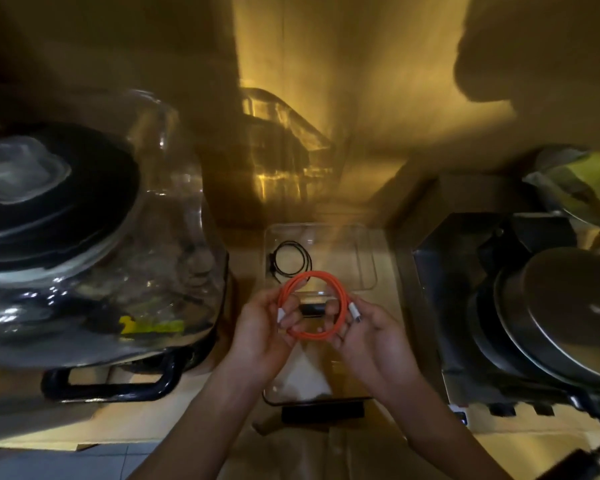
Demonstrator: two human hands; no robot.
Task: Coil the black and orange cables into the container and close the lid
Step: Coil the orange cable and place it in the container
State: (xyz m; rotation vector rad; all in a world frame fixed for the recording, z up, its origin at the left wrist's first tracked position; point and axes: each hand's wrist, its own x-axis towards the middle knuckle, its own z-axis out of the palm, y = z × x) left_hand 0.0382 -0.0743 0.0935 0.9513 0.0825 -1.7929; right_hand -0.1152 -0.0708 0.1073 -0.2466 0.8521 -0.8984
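An orange cable with white plugs is wound into a round coil, held between both hands just in front of the container. My left hand pinches the coil's left side and my right hand grips its right side by a white plug. A thin black cable lies coiled inside the clear rectangular container, at its left. The container's clear lid with a black latch lies flat below my hands.
A large glass-lidded pot with a black handle fills the left. Dark pans sit on a metal appliance at the right. A clear box stands behind against the wall. The surface is a wooden counter.
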